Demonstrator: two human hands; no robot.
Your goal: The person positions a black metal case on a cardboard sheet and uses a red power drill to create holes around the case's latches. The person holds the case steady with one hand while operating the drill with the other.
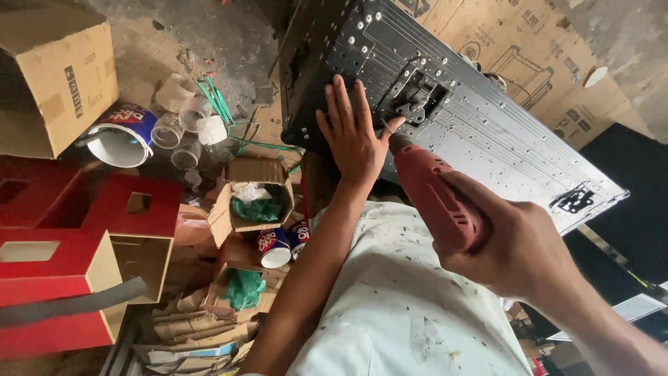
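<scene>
Right now my right hand [522, 244] has its fingers wrapped tight around the grip of a red power drill [435, 195]. Its long axis runs from my palm up and to the left, and the nose points at the recessed latch [415, 94] set in the black flight case [445, 104]. The bit tip sits just at the lower left edge of that latch recess; I cannot tell whether it touches metal.

My left hand [353, 132] lies flat on the case just left of the latch, fingers spread apart and pointing up, thumb stretched toward the drill's nose. It grips nothing, only presses on the panel.

The case lies long, slanting down to the right, with a second latch [576, 199] near its far right end. Left of the case a small open cardboard box [252, 198] holds green material, and blue cups [275, 247] lie below the box. Red boxes [83, 230] stand further left.
</scene>
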